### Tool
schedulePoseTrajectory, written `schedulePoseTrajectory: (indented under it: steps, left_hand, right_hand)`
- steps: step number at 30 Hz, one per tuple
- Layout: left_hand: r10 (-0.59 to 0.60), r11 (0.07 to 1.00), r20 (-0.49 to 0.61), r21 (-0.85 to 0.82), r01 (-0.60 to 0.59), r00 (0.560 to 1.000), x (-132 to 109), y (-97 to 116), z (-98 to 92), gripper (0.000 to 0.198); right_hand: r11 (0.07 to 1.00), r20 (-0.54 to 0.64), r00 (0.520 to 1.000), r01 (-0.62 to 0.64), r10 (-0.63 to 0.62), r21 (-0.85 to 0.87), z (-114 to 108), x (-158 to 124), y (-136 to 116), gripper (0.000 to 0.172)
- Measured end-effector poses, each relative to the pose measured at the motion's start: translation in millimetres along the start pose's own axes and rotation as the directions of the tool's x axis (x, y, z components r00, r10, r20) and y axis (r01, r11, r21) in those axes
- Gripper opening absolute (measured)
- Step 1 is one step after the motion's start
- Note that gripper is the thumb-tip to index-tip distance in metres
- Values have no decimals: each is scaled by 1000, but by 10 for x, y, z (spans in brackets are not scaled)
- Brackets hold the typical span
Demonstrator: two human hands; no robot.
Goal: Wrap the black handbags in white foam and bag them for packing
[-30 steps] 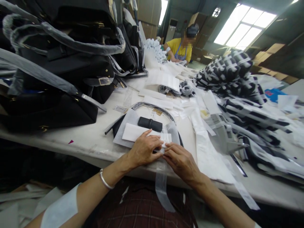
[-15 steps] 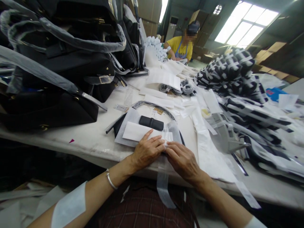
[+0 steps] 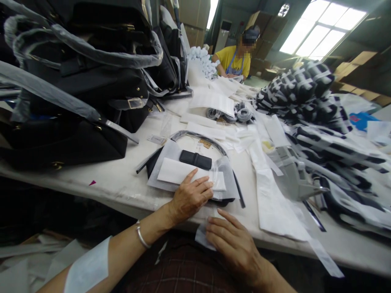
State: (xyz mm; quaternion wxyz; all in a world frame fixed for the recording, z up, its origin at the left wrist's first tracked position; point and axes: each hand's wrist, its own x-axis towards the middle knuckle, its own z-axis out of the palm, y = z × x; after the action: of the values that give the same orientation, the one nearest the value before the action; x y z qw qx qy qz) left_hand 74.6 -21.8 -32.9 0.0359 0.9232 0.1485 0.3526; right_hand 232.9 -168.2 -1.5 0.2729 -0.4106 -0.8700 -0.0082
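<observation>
My left hand (image 3: 190, 196) lies flat with fingers spread on a white folded sheet (image 3: 180, 171) that tops a stack of grey foam wrap (image 3: 166, 156) and a black strap piece near the table's front edge. A small black leather tab (image 3: 196, 159) rests just beyond the sheet. My right hand (image 3: 232, 240) sits lower, at the table edge, its fingers pressed on a strip of translucent wrap (image 3: 201, 236) that hangs off the edge. A curved black handle (image 3: 201, 138) in wrap arcs behind the stack.
Black handbags (image 3: 76, 81) with wrapped handles pile up at the left. Black-and-white striped items (image 3: 308, 101) heap at the right. A grey tape dispenser (image 3: 290, 173) and white paper strips (image 3: 275, 203) lie right of my hands. A person in yellow (image 3: 233, 61) works at the far end.
My right hand has drawn back from the stack toward me, pulling the translucent strip down to the table edge. My left hand stays on the white sheet.
</observation>
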Motion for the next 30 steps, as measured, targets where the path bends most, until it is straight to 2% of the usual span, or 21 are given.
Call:
schedulePoseTrajectory:
  steps: [4,7,10,13,15,17,20,22,24,27,28,30]
  left_hand:
    - [-25,1000,-43,-20,24,999,-24,10,27,14]
    - [-64,996,-35,-65,62,997,-32,36,-3,16]
    - [-136,980,11,-146,136,991,-13,89,-83,12]
    - [-213,953,8,-219,210,977,22,140,-127,22]
    - [-253,943,-27,-229,241,967,43,157,-114,25]
    - [-282,939,-56,-223,263,958,61,160,-85,19]
    - [-309,929,-48,-230,291,950,81,154,-52,11]
    - [-319,925,-49,-233,300,946,95,153,-44,10]
    - [-330,925,-72,-226,307,941,109,155,-37,9]
    - [-339,927,-94,-206,315,936,122,161,-22,7]
    - [-338,928,-96,-201,314,936,124,161,-18,7]
    - [-336,929,-94,-198,314,937,124,160,-13,6]
  right_hand:
    - [984,-114,980,-152,162,90,-340,505,185,22]
    - [926,-126,917,-371,377,73,-470,743,513,14]
    - [779,19,787,-613,616,132,-416,835,887,17]
    - [633,198,668,-743,717,216,-309,858,1144,17]
    - [554,284,624,-779,728,293,-286,884,1218,15]
    - [480,357,600,-795,716,372,-316,933,1242,13]
    - [418,405,591,-795,698,439,-379,1018,1279,19]
    - [439,379,598,-790,706,428,-362,1045,1343,21]
    - [537,301,636,-766,710,352,-282,1038,1426,18]
    - [713,191,732,-680,654,170,-130,995,1535,18]
    - [744,183,753,-655,632,132,-99,985,1559,18]
    - [757,215,762,-642,611,121,-93,981,1589,19]
